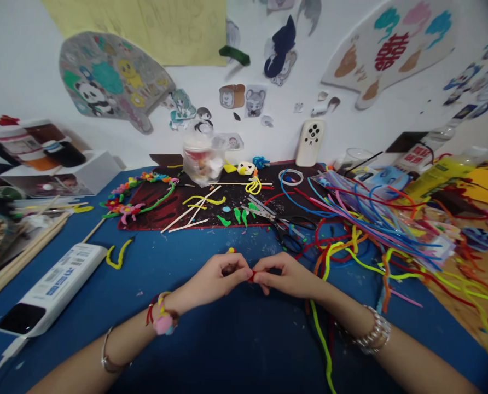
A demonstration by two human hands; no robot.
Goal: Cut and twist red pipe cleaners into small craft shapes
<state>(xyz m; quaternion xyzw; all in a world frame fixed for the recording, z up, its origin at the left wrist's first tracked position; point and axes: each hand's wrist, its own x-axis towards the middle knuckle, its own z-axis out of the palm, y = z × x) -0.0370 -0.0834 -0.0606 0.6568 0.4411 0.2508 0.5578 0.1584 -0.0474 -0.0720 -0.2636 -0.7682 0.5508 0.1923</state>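
My left hand (215,282) and my right hand (287,276) meet over the blue table (236,339), fingertips pinched together on a small red pipe-cleaner piece (251,275). A bit of yellow and red (231,250) shows just above my left fingers. A pink pom-pom bracelet sits on my left wrist, a beaded silver one on my right. A yellow-green pipe cleaner (321,339) runs under my right forearm.
Black scissors (287,232) lie just beyond my hands on a dark mat (154,210) with sticks, green bits and a pipe-cleaner flower garland (133,200). A heap of coloured pipe cleaners (375,224) spreads right. A white power bank (51,287) lies left. A plastic cup (201,158) stands at the back.
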